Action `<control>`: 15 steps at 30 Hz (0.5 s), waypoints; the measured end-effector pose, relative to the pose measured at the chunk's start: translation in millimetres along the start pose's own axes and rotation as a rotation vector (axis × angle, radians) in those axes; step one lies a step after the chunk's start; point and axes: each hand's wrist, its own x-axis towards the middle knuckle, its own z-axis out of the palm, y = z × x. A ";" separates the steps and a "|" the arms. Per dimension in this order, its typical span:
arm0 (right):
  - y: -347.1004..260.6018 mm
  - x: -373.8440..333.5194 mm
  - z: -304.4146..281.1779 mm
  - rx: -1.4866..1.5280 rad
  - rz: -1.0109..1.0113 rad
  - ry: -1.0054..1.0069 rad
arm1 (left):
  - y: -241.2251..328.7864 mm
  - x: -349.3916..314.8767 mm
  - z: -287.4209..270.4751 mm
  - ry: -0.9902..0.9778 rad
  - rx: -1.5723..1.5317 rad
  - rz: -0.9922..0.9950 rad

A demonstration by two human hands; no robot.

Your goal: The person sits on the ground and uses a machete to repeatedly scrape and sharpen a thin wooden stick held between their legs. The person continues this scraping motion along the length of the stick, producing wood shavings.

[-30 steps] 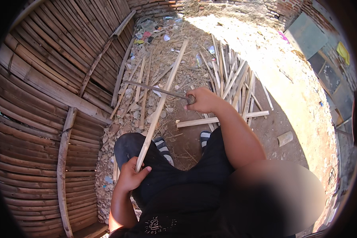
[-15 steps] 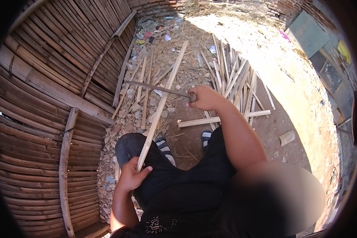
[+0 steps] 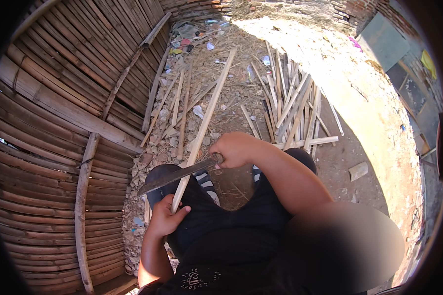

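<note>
My left hand (image 3: 166,216) is closed round the near end of a long pale wooden strip (image 3: 206,123), beside my left knee. The strip slants away from me, its far end out over the rubble. In my right hand (image 3: 234,149) is the handle of a machete (image 3: 170,178), gripped with the fingers wrapped round it. Its long dark blade lies across the strip a short way beyond my left hand, with the tip pointing left past my knee. Whether the edge bites into the wood I cannot tell.
Several wooden strips (image 3: 298,103) lie heaped ahead to the right, and a few more (image 3: 181,118) on the rubble ahead to the left. A bamboo wall (image 3: 39,162) rises close on my left. A short pale block (image 3: 358,171) lies on the ground at right.
My right hand has drawn the machete toward me along the strip, from its middle down close to my left hand. My left hand keeps its hold.
</note>
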 end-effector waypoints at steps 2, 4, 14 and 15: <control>9.2 -7.2 -2.7 -0.026 -0.053 0.103 | 2.4 -0.6 -0.1 -0.006 -0.007 -0.001; 29.3 -16.8 -14.0 -0.075 0.071 0.174 | 5.6 -0.1 -1.2 -0.017 0.017 0.017; 53.6 -20.2 -18.7 0.047 0.193 0.299 | 3.7 0.2 -1.5 -0.024 0.033 0.017; 43.7 -16.8 -12.4 0.030 0.145 0.242 | 3.6 -0.5 -1.4 -0.019 0.030 0.013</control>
